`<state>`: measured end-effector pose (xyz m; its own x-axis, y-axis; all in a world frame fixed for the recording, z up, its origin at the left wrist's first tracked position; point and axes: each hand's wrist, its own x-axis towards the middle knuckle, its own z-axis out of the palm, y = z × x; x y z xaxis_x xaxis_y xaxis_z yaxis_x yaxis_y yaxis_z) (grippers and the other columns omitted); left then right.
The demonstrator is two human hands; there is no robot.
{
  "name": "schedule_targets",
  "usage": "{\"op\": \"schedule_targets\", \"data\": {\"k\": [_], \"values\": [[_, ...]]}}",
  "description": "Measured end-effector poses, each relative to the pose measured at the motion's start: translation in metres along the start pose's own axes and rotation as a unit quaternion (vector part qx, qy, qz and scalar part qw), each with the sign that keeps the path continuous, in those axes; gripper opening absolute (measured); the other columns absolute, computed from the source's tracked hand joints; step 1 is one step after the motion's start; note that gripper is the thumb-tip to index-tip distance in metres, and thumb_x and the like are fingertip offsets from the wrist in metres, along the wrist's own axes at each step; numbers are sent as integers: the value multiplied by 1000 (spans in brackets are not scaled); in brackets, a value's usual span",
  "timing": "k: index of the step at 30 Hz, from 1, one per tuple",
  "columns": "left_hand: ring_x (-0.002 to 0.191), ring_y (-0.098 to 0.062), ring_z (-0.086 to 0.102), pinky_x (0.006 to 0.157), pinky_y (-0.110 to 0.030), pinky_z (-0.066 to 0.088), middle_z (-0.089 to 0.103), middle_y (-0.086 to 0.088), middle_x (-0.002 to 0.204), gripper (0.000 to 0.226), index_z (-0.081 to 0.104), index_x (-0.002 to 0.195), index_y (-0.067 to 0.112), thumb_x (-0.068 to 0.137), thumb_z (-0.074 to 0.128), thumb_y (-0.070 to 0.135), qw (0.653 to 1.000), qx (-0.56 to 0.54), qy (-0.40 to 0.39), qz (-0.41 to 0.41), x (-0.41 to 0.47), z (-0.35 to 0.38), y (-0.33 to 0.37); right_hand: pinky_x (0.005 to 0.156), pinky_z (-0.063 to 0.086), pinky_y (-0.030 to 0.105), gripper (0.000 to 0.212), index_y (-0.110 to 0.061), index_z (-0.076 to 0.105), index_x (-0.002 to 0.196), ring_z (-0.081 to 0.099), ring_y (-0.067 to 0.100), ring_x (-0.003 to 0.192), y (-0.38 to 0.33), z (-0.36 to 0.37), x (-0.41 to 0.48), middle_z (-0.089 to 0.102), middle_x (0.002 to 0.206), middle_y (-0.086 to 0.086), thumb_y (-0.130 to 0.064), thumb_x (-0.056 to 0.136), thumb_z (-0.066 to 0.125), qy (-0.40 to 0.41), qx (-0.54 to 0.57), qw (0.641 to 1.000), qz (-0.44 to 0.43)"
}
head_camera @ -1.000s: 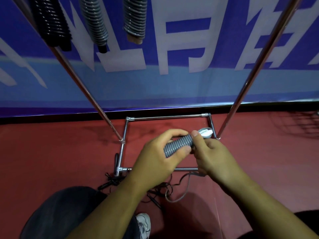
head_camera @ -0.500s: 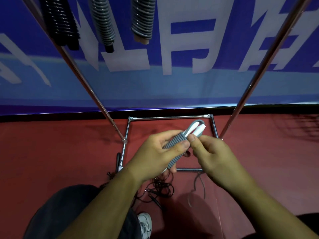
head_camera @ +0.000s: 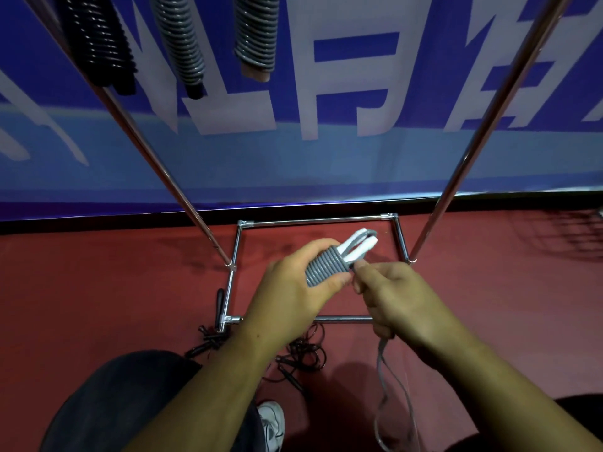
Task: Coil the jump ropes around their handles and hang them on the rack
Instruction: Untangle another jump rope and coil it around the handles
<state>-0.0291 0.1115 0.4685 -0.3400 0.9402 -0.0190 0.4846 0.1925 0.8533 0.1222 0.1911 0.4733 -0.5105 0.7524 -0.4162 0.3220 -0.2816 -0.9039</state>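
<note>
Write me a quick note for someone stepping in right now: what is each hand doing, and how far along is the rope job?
Left hand: grips the grey jump rope, coiled round its white handles.
Right hand: fingers pinch the rope beside the coil; the loose tail hangs toward the floor.
Done: three coiled ropes already hang above, near the rack.
Left: wind in the tail, hang this rope, then probably coil the black ropes tangled on the floor.

Dim light w/ soft shadows on matte red floor (head_camera: 98, 288). Wide-angle distortion at edges; corners sl. blurred.
</note>
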Motion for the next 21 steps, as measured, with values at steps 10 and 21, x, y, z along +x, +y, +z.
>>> {"op": "schedule_targets", "data": {"k": [10, 21], "values": [[99, -6, 66, 77, -35, 57, 68, 20, 113, 48, 56, 126, 43, 85, 78, 31, 983, 144, 34, 111, -10, 9, 3, 44, 27, 25, 61, -20, 45, 51, 27, 16, 34, 0, 1, -3, 29, 46, -1, -63, 92, 51, 48, -14, 999, -7], [48, -19, 59, 37, -20, 38, 74, -4, 92, 44, 64, 130, 35, 89, 56, 51, 952, -250, -137, -112, -4, -7, 16, 52, 38, 10, 36, -25, 58, 74, 52, -4, 47, -7, 1, -10, 53, 50, -22, -29, 106, 41, -31, -40, 987, -153]]}}
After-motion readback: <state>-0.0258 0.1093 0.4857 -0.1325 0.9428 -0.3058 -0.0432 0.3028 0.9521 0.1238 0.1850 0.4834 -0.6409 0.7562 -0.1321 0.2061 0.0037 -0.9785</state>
